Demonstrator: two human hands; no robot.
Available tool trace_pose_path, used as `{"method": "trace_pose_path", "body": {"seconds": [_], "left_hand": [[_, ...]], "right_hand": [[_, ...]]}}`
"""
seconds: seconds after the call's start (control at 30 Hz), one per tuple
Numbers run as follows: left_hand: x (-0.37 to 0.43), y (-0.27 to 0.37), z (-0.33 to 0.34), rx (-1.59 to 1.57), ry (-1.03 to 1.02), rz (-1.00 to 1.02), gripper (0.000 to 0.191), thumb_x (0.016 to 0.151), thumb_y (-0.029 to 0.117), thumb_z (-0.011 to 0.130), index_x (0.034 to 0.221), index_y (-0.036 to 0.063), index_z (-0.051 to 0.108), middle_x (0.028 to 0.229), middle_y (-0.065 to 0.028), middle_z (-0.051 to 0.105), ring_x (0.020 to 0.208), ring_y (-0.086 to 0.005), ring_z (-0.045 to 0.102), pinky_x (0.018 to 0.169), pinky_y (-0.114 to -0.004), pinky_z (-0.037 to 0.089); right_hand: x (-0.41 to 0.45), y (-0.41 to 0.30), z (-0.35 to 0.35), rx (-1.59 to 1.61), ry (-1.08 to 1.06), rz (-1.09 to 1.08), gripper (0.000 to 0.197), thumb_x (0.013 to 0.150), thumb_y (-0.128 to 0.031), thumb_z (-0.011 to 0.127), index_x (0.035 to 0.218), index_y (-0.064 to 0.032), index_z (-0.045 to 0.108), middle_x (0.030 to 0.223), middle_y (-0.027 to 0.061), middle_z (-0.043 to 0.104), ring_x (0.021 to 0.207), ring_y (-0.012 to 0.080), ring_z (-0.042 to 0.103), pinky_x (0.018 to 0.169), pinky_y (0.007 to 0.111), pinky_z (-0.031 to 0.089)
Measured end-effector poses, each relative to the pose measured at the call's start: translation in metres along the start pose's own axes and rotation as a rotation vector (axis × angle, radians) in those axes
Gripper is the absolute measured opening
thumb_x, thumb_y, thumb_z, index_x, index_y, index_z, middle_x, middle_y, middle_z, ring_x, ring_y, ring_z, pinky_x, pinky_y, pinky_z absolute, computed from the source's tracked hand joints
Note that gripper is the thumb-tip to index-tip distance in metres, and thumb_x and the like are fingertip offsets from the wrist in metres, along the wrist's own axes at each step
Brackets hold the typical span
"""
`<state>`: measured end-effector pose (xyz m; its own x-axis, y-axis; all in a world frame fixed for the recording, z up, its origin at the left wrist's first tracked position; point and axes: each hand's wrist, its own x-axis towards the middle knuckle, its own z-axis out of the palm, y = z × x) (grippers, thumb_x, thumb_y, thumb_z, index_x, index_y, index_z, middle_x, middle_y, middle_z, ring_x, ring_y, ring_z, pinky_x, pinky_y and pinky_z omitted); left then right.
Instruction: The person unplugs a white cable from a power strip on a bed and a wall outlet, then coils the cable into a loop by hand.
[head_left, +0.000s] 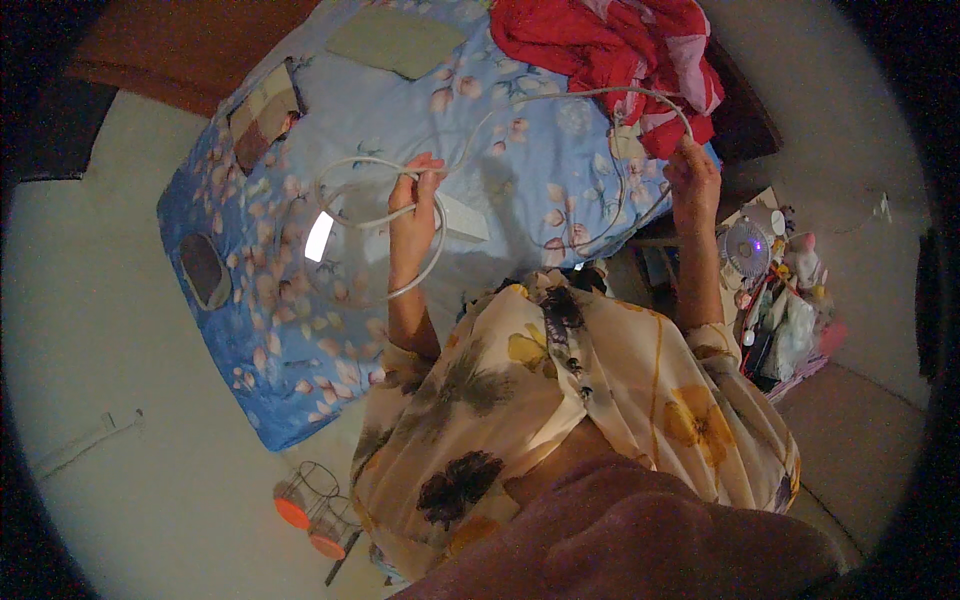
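A white cable (555, 96) runs in an arc above a blue floral bedsheet (262, 352). At the left of the picture my left hand (414, 202) is closed on the cable, with loose loops around the hand and wrist. My right hand (694, 176) grips another stretch of it at the right, and the cable hangs down from there in a long curve. Below the cable's upper bend a pale plug or adapter (626, 141) lies beside the red cloth. A white box-like object (463, 219) sits just right of my left hand, partly hidden.
Red and pink cloth (607, 45) is heaped at the bed's top right. A greenish flat cloth (397, 41), a patterned flat item (266, 116) and a dark oval object (204, 270) lie on the bed. A small fan (745, 247) stands among clutter at the right.
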<state>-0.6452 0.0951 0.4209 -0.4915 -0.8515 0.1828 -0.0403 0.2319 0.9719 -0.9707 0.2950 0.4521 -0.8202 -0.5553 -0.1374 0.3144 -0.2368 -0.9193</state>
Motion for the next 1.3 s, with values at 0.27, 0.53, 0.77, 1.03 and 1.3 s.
{"method": "trace_pose_path", "body": {"seconds": [0.27, 0.53, 0.77, 1.03, 1.3], "left_hand": [[-0.002, 0.025, 0.015, 0.414, -0.298, -0.167, 0.035, 0.095, 0.016, 0.050, 0.130, 0.0129, 0.049, 0.092, -0.0124, 0.067, 0.082, -0.0287, 0.065, 0.076, -0.036, 0.051], [0.011, 0.032, 0.039, 0.629, -0.302, 0.190, 0.045, 0.083, 0.003, 0.053, 0.127, 0.0149, 0.054, 0.103, -0.0160, 0.065, 0.089, -0.0362, 0.063, 0.075, -0.044, 0.049], [0.018, 0.056, 0.055, 0.778, -0.479, 0.332, 0.046, 0.079, -0.002, 0.055, 0.122, 0.0132, 0.060, 0.092, -0.0138, 0.063, 0.083, -0.0360, 0.062, 0.072, -0.044, 0.049], [0.029, -0.001, 0.043, 0.441, -0.302, 0.338, 0.039, 0.079, 0.006, 0.066, 0.117, 0.0089, 0.059, 0.096, -0.0120, 0.059, 0.086, -0.0310, 0.060, 0.078, -0.039, 0.049], [-0.033, -0.029, 0.029, 0.657, -0.119, -0.179, 0.033, 0.087, 0.025, 0.067, 0.106, 0.0005, 0.057, 0.107, -0.0162, 0.058, 0.095, -0.0309, 0.057, 0.083, -0.041, 0.046]], "right_hand": [[-0.012, 0.027, 0.012, -0.122, -0.190, 0.055, 0.043, 0.087, -0.016, 0.066, 0.127, -0.0089, 0.053, 0.086, 0.0003, 0.058, 0.063, 0.0076, 0.049, 0.054, 0.023, 0.040], [-0.021, 0.049, 0.042, -0.797, -0.488, -0.273, 0.049, 0.086, -0.022, 0.068, 0.131, -0.0109, 0.052, 0.135, 0.0137, 0.048, 0.111, 0.0265, 0.057, 0.089, 0.037, 0.049], [-0.049, 0.034, 0.079, -0.637, -0.533, -0.437, 0.053, 0.084, -0.021, 0.069, 0.132, -0.0102, 0.051, 0.141, 0.0122, 0.045, 0.129, 0.0272, 0.045, 0.107, 0.037, 0.035], [-0.048, 0.026, 0.067, -0.330, -0.861, 0.098, 0.022, 0.088, -0.021, 0.063, 0.072, -0.0079, 0.056, 0.060, -0.0059, 0.047, 0.054, 0.0039, 0.040, 0.050, 0.022, 0.030], [-0.058, 0.021, 0.090, -0.037, -0.639, 0.202, 0.028, 0.095, -0.028, 0.054, 0.077, -0.0071, 0.053, 0.064, -0.0057, 0.040, 0.054, 0.0044, 0.031, 0.048, 0.023, 0.022]]}}
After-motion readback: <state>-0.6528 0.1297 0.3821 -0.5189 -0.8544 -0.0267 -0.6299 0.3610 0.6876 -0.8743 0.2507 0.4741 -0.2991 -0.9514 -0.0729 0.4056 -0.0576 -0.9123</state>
